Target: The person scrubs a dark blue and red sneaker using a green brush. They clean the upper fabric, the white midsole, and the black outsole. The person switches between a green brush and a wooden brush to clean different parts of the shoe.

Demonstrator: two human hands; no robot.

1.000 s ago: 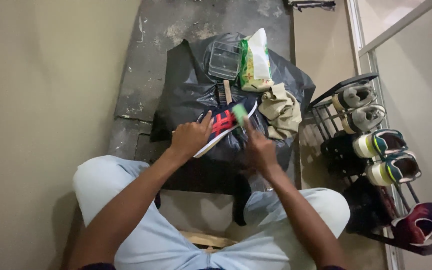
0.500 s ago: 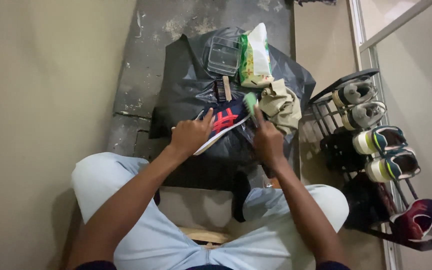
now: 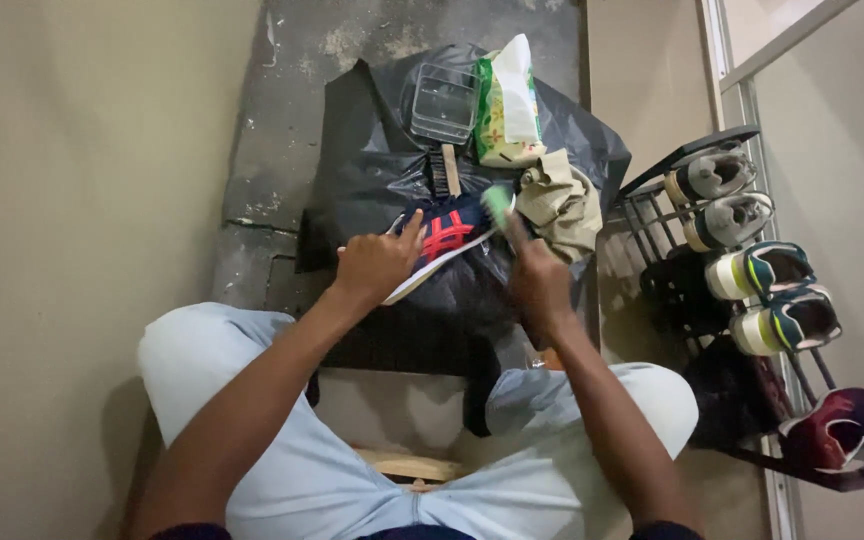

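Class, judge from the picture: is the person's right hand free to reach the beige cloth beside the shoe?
Probably not freely: the right hand already grips a green brush. The beige cloth lies right beside it, uncovered, so nothing else blocks the way.

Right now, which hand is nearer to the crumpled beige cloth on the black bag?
The right hand. It is just below the beige cloth, at the toe of the sneaker. The left hand holds the sneaker's other end, farther to the left.

Both arms fwd, L hand (image 3: pixel 377 265) & R hand (image 3: pixel 539 285) in closed grip.
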